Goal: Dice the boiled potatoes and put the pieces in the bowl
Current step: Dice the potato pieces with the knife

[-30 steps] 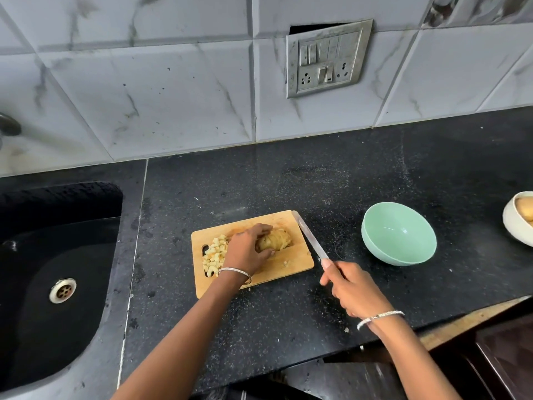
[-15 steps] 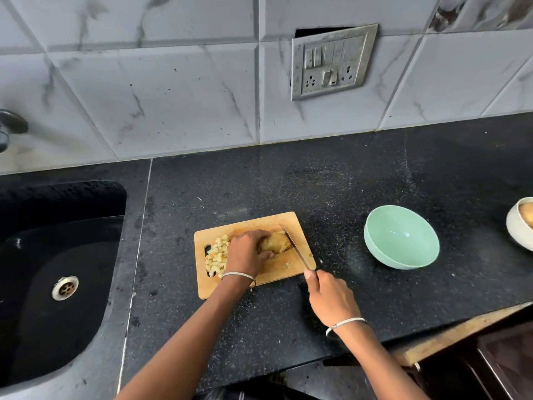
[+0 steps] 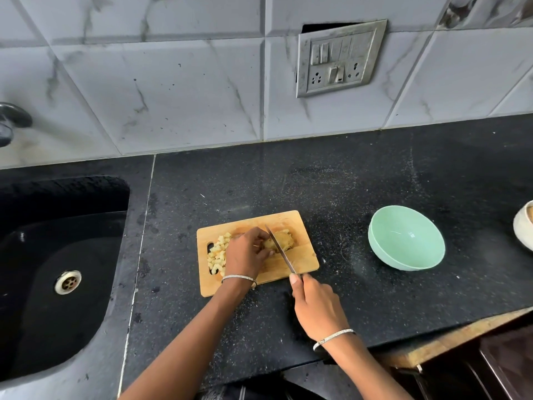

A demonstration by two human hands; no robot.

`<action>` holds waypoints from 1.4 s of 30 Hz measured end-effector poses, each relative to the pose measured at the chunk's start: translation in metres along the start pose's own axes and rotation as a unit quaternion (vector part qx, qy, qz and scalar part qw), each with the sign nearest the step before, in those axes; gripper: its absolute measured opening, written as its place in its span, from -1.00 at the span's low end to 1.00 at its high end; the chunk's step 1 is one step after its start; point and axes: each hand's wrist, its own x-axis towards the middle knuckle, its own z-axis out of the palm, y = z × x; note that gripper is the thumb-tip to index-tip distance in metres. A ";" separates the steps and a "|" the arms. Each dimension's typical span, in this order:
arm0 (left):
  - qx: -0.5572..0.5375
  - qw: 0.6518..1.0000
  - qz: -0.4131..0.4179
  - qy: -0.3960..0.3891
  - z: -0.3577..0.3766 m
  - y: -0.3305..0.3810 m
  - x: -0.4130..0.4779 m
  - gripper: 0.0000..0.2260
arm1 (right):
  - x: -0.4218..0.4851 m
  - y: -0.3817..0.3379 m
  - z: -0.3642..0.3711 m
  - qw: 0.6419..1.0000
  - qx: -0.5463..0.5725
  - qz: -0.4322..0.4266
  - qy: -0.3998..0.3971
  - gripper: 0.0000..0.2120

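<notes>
A small wooden cutting board (image 3: 302,226) lies on the black counter. On it my left hand (image 3: 245,254) holds a boiled potato (image 3: 284,242) steady with curled fingers. My right hand (image 3: 314,304) grips the handle of a knife (image 3: 281,249), whose blade lies across the potato just right of my left fingertips. A heap of diced potato pieces (image 3: 217,254) sits at the board's left end, partly hidden by my left hand. The mint-green bowl (image 3: 406,238) stands to the right of the board with nothing visible inside.
A black sink (image 3: 57,269) with a metal drain fills the left side, a tap (image 3: 11,119) above it. A white bowl (image 3: 523,226) is cut off at the right edge. A switch plate (image 3: 339,57) hangs on the tiled wall. The counter's front edge runs below my right wrist.
My right hand has brought the knife from right of the board leftward onto the potato. My left hand has stayed on the potato.
</notes>
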 end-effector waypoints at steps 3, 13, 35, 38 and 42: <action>-0.001 1.000 0.002 0.002 0.000 -0.001 0.000 -0.75 | -0.002 -0.004 -0.001 1.000 -0.012 -0.002 0.007 -0.61; -0.035 0.999 -0.024 0.004 0.000 -0.005 0.005 -0.75 | 0.000 -0.024 0.002 0.999 -0.037 0.032 -0.002 -0.64; -0.049 0.999 -0.005 0.004 0.001 -0.012 0.007 -0.75 | 0.007 -0.026 0.022 0.998 -0.028 0.049 -0.004 -0.59; -0.043 0.999 -0.003 0.007 0.001 -0.011 0.004 -0.76 | 0.002 -0.028 0.021 0.999 -0.015 0.041 0.020 -0.58; -0.054 0.998 0.002 0.012 0.000 -0.010 0.001 -0.77 | 0.000 -0.030 0.016 0.999 -0.012 0.028 0.042 -0.60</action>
